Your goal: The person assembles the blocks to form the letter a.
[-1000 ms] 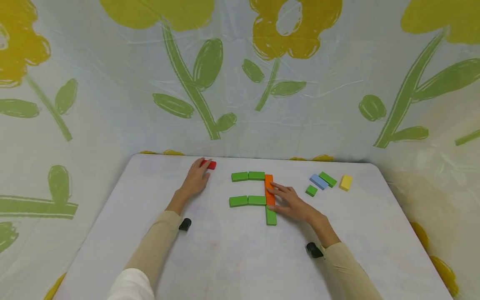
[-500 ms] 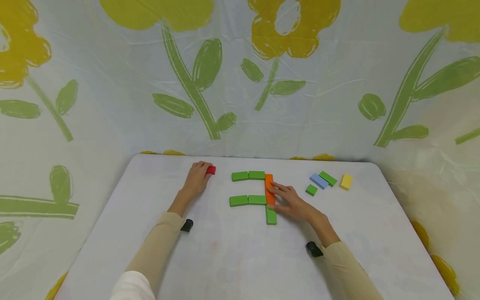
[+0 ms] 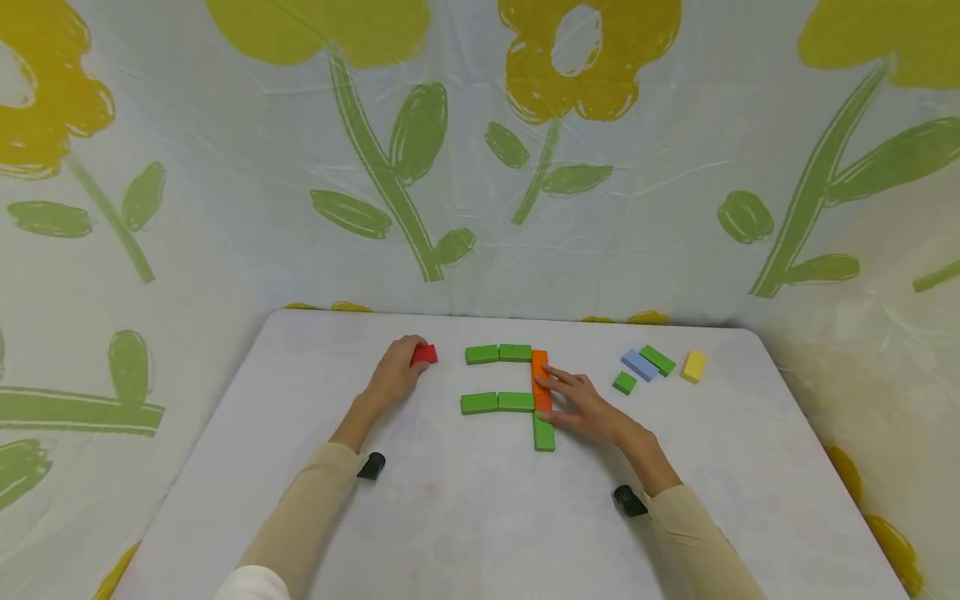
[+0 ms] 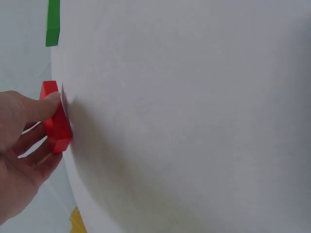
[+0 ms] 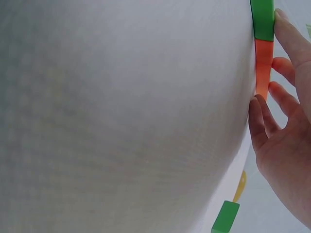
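L hand (image 3: 393,372): thumb & fingers pinching red block (image 4: 59,122), which is L of the green rows, w/ a gap. R hand (image 3: 588,410): fingers spread, fairly straight, touching R side of orange strip (image 3: 540,362), no grip; thumb by joint w/ near green block (image 3: 544,436), which abuts strip's near end. Upper green row (image 3: 482,355) & lower green row (image 3: 480,404), 2 blocks ea., run L from strip, approx. parallel. Further R on white table (image 3: 450,517): blue block (image 3: 639,366) beside green rect. block (image 3: 658,360), small green block (image 3: 624,382) nearer, yellow block (image 3: 693,367) far R.
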The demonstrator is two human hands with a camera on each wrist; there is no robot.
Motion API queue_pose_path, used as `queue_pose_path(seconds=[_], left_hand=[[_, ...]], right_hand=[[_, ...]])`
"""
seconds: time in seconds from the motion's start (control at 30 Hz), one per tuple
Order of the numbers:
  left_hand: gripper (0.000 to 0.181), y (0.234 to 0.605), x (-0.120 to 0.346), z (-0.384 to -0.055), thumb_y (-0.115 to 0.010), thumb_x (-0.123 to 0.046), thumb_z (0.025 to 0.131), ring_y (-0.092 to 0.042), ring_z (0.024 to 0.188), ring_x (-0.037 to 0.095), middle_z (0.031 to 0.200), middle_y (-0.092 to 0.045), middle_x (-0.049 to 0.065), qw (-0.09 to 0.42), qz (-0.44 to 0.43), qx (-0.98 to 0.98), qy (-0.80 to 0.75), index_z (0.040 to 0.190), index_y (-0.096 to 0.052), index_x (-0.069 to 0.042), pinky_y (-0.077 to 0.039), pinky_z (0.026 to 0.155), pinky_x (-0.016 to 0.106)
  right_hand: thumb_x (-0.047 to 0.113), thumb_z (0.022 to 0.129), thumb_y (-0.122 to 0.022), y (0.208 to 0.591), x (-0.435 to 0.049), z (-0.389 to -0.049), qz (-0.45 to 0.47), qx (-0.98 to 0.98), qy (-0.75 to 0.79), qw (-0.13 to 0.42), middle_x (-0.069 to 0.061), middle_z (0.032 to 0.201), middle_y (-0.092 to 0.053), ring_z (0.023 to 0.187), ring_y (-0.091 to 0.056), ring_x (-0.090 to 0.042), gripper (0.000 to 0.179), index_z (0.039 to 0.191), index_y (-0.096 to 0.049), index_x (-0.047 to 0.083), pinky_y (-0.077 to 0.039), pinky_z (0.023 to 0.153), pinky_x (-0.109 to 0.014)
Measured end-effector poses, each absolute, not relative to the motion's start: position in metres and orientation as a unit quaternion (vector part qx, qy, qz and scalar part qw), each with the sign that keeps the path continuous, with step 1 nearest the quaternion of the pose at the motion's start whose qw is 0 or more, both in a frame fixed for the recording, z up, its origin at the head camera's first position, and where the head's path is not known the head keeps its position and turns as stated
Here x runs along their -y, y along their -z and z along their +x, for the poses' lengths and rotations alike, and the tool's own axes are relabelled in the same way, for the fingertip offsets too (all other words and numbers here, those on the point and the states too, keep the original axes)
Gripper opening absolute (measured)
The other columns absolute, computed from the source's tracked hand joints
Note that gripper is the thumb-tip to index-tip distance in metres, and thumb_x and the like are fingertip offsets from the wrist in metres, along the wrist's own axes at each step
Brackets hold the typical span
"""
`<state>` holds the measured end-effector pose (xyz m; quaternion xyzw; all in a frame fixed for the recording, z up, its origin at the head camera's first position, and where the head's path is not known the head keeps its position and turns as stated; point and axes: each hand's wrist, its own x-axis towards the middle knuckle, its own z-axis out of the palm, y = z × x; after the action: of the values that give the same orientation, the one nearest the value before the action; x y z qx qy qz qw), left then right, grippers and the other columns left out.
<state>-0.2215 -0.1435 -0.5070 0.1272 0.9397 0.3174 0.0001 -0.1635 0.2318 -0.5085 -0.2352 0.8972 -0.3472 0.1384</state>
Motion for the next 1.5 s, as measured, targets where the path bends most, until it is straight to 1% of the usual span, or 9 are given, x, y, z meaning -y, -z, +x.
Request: queue_pose_path(seconds=[0.13, 0.33, 0.53, 0.73, 1.03, 1.33, 1.5], left_hand=[[0.042, 0.506, 0.141, -0.213, -0.071, -0.006, 0.096, -0.056, 0.118, 0.035, 0.129, -0.061, 0.020, -0.008, 0.133, -0.936, -0.326, 0.134, -0.057, 0.003, -0.047, 0.106, 0.050], [0.044, 0.505, 0.138, -0.201, -0.073, -0.009, 0.096, -0.059, 0.111, 0.032, 0.123, -0.062, 0.018, -0.004, 0.137, -0.935, -0.329, 0.137, -0.059, 0.001, -0.051, 0.100, 0.049], [0.042, 0.505, 0.135, -0.190, -0.073, -0.011, 0.096, -0.059, 0.112, 0.031, 0.123, -0.062, 0.016, 0.017, 0.135, -0.932, -0.336, 0.135, -0.061, -0.001, -0.052, 0.099, 0.048], [0.042, 0.504, 0.132, -0.178, -0.075, -0.012, 0.095, -0.059, 0.110, 0.030, 0.120, -0.064, 0.014, 0.020, 0.139, -0.929, -0.343, 0.134, -0.063, -0.001, -0.053, 0.098, 0.048], [0.044, 0.505, 0.128, -0.159, -0.079, -0.011, 0.091, -0.060, 0.103, 0.026, 0.115, -0.066, 0.012, 0.020, 0.156, -0.925, -0.346, 0.131, -0.065, 0.000, -0.056, 0.091, 0.043], [0.039, 0.504, 0.120, -0.142, -0.079, -0.012, 0.092, -0.060, 0.097, 0.023, 0.109, -0.067, 0.012, 0.032, 0.168, -0.925, -0.340, 0.126, -0.066, 0.001, -0.057, 0.083, 0.039], [0.037, 0.505, 0.116, -0.136, -0.079, -0.013, 0.092, -0.061, 0.095, 0.023, 0.106, -0.066, 0.011, 0.028, 0.167, -0.928, -0.331, 0.124, -0.067, 0.001, -0.058, 0.080, 0.038]], right_hand=[[0.035, 0.097, -0.072, 0.509, -0.232, -0.163, -0.234, -0.898, 0.345, 0.138, -0.011, 0.168, -0.026, 0.143, -0.028, -0.038, 0.068, 0.155, -0.047, 0.009, -0.033, 0.113, -0.063], [0.034, 0.097, -0.072, 0.509, -0.231, -0.162, -0.238, -0.898, 0.345, 0.134, -0.012, 0.168, -0.026, 0.143, -0.028, -0.039, 0.068, 0.154, -0.047, 0.008, -0.033, 0.113, -0.063], [0.033, 0.097, -0.073, 0.510, -0.231, -0.162, -0.240, -0.897, 0.348, 0.130, -0.012, 0.168, -0.026, 0.143, -0.028, -0.039, 0.068, 0.154, -0.048, 0.007, -0.033, 0.113, -0.063], [0.032, 0.097, -0.073, 0.511, -0.231, -0.162, -0.244, -0.895, 0.351, 0.126, -0.012, 0.168, -0.027, 0.143, -0.029, -0.039, 0.067, 0.153, -0.048, 0.007, -0.033, 0.112, -0.063], [0.032, 0.097, -0.073, 0.509, -0.230, -0.161, -0.243, -0.893, 0.356, 0.128, -0.012, 0.167, -0.027, 0.142, -0.029, -0.038, 0.067, 0.153, -0.048, 0.007, -0.033, 0.112, -0.063], [0.031, 0.096, -0.074, 0.508, -0.230, -0.162, -0.246, -0.893, 0.354, 0.127, -0.013, 0.167, -0.028, 0.142, -0.029, -0.040, 0.068, 0.154, -0.048, 0.006, -0.033, 0.112, -0.064], [0.032, 0.096, -0.074, 0.508, -0.231, -0.163, -0.244, -0.895, 0.353, 0.126, -0.012, 0.167, -0.027, 0.142, -0.029, -0.039, 0.067, 0.153, -0.048, 0.007, -0.033, 0.112, -0.064]])
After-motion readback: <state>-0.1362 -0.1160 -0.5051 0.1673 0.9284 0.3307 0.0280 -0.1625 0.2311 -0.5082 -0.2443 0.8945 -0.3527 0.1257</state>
